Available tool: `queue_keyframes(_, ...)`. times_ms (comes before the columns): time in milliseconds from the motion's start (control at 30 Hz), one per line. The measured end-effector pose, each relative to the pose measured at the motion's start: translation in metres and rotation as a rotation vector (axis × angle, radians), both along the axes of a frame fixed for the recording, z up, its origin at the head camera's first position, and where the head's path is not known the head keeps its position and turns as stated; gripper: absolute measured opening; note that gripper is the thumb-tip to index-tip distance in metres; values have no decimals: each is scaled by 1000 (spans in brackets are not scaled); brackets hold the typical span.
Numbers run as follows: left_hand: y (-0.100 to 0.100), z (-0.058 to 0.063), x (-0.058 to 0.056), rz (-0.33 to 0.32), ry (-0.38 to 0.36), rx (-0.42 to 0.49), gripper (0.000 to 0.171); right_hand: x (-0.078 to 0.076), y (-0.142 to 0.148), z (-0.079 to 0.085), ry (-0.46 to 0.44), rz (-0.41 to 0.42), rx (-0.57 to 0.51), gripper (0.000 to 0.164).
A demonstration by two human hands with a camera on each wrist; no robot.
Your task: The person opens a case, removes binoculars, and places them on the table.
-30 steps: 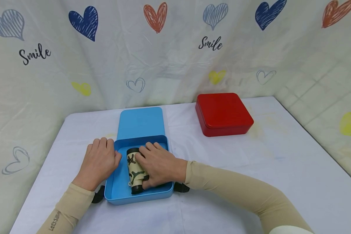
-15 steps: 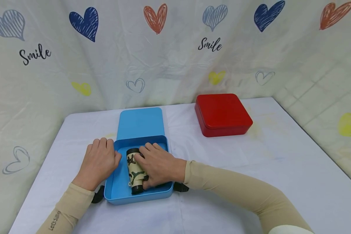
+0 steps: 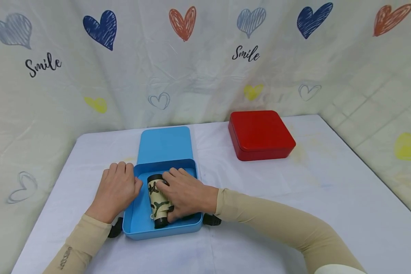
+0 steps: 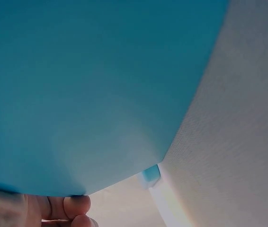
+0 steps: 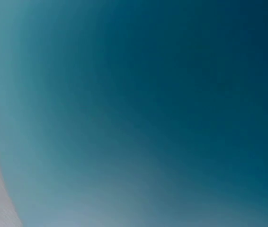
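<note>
A light-blue box [image 3: 159,236] stands uncovered on the table. Inside lies a pair of camouflage-print binoculars [image 3: 156,196] with black ends; the right hand covers much of its right side. My right hand [image 3: 186,192] reaches over the box's right wall and grips the binoculars, thumb toward the near end. My left hand [image 3: 114,188] holds the left rim of the box, with the thumb over the edge. In the left wrist view its curled fingers [image 4: 77,206] sit against the blue wall. Only the box's blue wall [image 5: 124,118] fills the right wrist view.
Flat behind the box lies its blue lid [image 3: 165,144]. A closed red box [image 3: 262,131] stands at the back right of the white-covered table [image 3: 260,236]. A curtain [image 3: 205,64] printed with hearts hangs behind. Black wrist-camera parts [image 3: 211,219] show beside the box.
The binoculars tilt very slightly to the left at the far end under the right hand. Both hands keep their places, and the head view shifts a little.
</note>
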State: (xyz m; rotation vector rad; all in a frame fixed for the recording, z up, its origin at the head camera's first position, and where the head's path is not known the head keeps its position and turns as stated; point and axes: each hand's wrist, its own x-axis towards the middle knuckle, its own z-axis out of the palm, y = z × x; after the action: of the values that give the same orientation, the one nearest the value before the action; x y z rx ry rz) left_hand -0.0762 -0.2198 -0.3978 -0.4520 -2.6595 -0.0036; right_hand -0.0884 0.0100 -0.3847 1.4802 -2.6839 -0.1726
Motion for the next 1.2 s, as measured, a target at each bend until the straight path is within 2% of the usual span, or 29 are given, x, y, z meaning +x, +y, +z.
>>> queue_keyframes(233,0,-1,3,39,-74,9,21,3,0,0,48,39,3,81)
queue_keyframes(467,-1,-4,6,29,-36,23,21,6,0,3,55,55,11,79)
queue_keyframes(800,1,-3,5,13,-14,23,22,7,4,7,47,54,-15,80)
queue_keyframes(1200,3,3,4,25,-66,-1,21,8,7,13,43,35,-23,83)
